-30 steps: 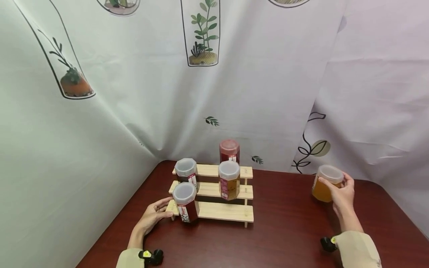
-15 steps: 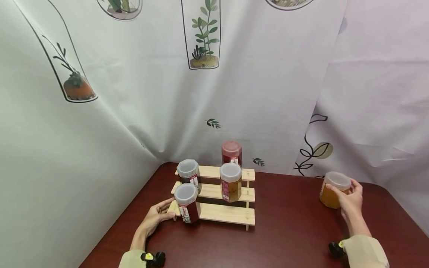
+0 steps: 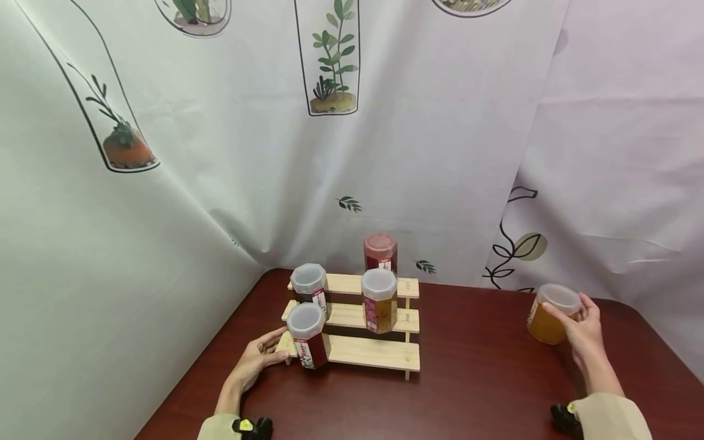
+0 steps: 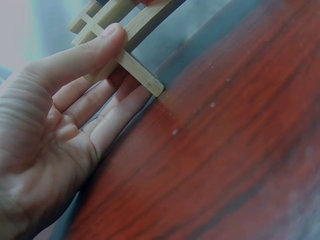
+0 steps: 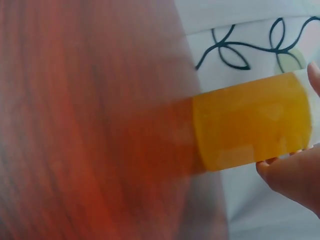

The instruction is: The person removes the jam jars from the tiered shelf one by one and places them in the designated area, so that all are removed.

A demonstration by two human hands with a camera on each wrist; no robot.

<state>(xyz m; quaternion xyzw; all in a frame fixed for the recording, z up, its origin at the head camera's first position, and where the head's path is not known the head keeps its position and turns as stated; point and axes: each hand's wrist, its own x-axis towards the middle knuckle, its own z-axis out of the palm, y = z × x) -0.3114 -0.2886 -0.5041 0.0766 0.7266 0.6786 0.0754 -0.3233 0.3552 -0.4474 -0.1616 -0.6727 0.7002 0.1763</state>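
My right hand (image 3: 584, 330) grips a lidded jar of orange-yellow contents (image 3: 547, 321) near its lid, at the table's right rear. In the right wrist view this jar (image 5: 252, 122) is upright, its base at the tabletop or just above it; I cannot tell which. At the left end of a three-step wooden rack (image 3: 374, 353), my left hand (image 3: 254, 362) pinches the lowest step. The left wrist view has the thumb on the rack's edge (image 4: 145, 25) and fingers behind its leg. A dark red jar (image 3: 313, 348) stands on that step, beside the left fingertips.
On the middle step are a dark jar (image 3: 309, 287) at left and an amber jar (image 3: 381, 308) at right. A red jar (image 3: 381, 250) stands on the top step. Patterned white cloth (image 3: 440, 153) hangs behind and left of the dark red-brown table (image 3: 473, 366).
My right hand and the yellow jar have shifted right and slightly down in view. The left hand keeps its hold on the rack; the whole scene drifts slightly as the head camera moves.
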